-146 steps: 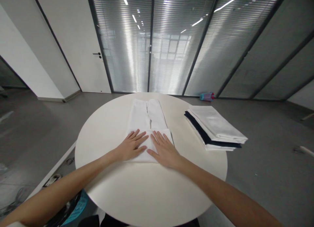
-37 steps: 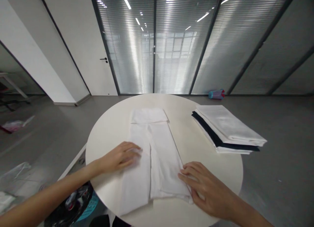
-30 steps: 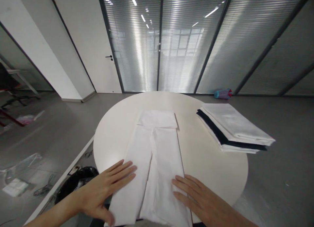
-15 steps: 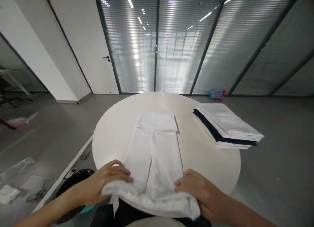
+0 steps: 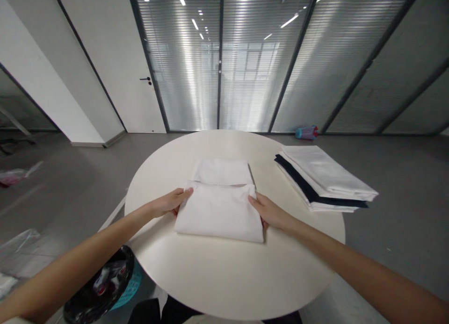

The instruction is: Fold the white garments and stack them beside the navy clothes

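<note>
A white cloth garment (image 5: 220,212) lies folded on the round white table (image 5: 217,277). Its near part is doubled over toward the far part, whose flat folded band (image 5: 222,170) shows beyond the upper edge. My left hand (image 5: 177,200) grips the left corner of that doubled edge, thumb on top and fingers partly hidden beneath. On the opposite corner, my right hand (image 5: 268,209) pinches the cloth the same way. I cannot tell from the visible part whether the garment is a shirt or trousers.
On the table's right side sits a stack of folded white and dark cloth (image 5: 326,179), overhanging the edge. A blue bin (image 5: 129,286) with a black liner stands on the floor at the lower left. A blue and pink object (image 5: 306,132) lies by the glass wall.
Both hands have moved away from my body, bringing the garment's near end up and over toward its far band. The cloth is now shorter, and the near table edge is uncovered.
</note>
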A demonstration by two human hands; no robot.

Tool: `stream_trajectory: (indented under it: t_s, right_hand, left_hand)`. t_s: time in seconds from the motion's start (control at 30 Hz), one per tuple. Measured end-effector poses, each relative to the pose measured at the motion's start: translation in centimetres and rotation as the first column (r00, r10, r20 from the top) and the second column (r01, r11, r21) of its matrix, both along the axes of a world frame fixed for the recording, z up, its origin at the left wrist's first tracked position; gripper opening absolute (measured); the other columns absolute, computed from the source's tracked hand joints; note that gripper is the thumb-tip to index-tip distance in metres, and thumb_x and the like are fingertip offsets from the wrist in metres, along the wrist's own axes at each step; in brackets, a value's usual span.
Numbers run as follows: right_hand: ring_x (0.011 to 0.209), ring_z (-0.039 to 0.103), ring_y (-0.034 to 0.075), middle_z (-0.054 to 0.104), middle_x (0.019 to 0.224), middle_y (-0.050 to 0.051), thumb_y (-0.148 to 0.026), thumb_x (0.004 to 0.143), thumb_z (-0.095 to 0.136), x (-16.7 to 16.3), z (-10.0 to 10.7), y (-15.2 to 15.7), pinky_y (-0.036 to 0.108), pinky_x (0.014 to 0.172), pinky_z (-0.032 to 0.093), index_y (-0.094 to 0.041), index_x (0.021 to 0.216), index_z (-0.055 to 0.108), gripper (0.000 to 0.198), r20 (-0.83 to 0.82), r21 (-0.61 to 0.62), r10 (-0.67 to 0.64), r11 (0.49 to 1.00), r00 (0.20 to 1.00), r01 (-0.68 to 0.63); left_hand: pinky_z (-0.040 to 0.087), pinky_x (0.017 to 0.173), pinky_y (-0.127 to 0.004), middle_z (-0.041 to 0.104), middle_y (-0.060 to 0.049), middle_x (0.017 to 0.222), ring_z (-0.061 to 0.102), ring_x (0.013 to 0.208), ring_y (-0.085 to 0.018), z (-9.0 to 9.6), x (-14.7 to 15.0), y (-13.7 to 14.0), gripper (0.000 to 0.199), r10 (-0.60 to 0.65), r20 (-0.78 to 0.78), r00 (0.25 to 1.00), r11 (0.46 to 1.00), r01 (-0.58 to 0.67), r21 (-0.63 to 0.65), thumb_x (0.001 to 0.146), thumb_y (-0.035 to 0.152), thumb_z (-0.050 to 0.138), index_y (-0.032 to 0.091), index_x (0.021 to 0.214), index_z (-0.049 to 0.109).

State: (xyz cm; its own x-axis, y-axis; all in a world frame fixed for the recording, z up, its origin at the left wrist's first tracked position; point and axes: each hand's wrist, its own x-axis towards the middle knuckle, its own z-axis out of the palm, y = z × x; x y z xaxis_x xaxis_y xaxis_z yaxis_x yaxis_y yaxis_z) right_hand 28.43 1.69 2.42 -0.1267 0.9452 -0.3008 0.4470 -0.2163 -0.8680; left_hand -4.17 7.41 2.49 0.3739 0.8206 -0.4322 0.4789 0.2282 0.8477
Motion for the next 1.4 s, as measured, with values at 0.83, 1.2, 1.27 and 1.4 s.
stream_trajectory:
  t_s: [0.83, 1.2, 1.27, 1.4]
  right_hand:
    - [0.102, 0.067, 0.026, 0.068, 0.115, 0.014, -0.028, 0.103, 0.037, -1.6, 5.2, 7.6, 0.034, 0.084, 0.046, -0.018, 0.111, 0.067, 0.033, 0.852, 0.418, -0.179, 0.8, 0.492, -0.431]
    - [0.11, 0.067, 0.024, 0.068, 0.128, 0.012, -0.035, 0.094, 0.059, -4.5, 4.2, 20.3, 0.027, 0.088, 0.05, -0.013, 0.123, 0.067, 0.038, 0.816, 0.08, 0.257, 0.836, 0.517, -0.542]
    - [0.111, 0.066, 0.021, 0.067, 0.131, 0.01, -0.034, 0.093, 0.062, -4.2, 4.4, 20.7, 0.024, 0.088, 0.049, -0.015, 0.125, 0.066, 0.038, 0.808, 0.087, 0.264, 0.831, 0.526, -0.55]
    - [0.117, 0.063, 0.024, 0.063, 0.136, 0.011, -0.033, 0.091, 0.065, -4.1, 6.3, 20.8, 0.028, 0.091, 0.048, -0.018, 0.129, 0.06, 0.041, 0.827, 0.144, 0.191, 0.837, 0.529, -0.528]
  left_hand:
    - [0.023, 0.122, -0.049, 0.039, -0.011, 0.159, 0.026, 0.151, -0.029, 0.8, 8.1, -2.0, 0.055, -0.275, -0.636, 0.721, 0.285, 0.693, 0.662, 0.104, 0.047, 0.037, 0.019, 0.151, 0.042]
    - [0.029, 0.118, -0.049, 0.04, -0.013, 0.157, 0.037, 0.145, -0.03, -1.2, 10.5, -1.4, 0.063, -0.257, -0.553, 0.792, 0.404, 0.608, 0.683, 0.101, 0.056, 0.039, 0.02, 0.152, 0.039]
    - [0.036, 0.112, -0.048, 0.053, -0.013, 0.148, 0.049, 0.136, -0.03, -1.2, 10.7, -1.0, 0.06, -0.228, -0.528, 0.818, 0.423, 0.572, 0.703, 0.1, 0.055, 0.041, 0.019, 0.148, 0.045]
    - [0.04, 0.104, -0.047, 0.062, -0.01, 0.135, 0.057, 0.121, -0.029, -1.2, 11.3, 0.6, 0.054, -0.211, -0.525, 0.825, 0.418, 0.561, 0.714, 0.098, 0.053, 0.047, 0.022, 0.142, 0.052]
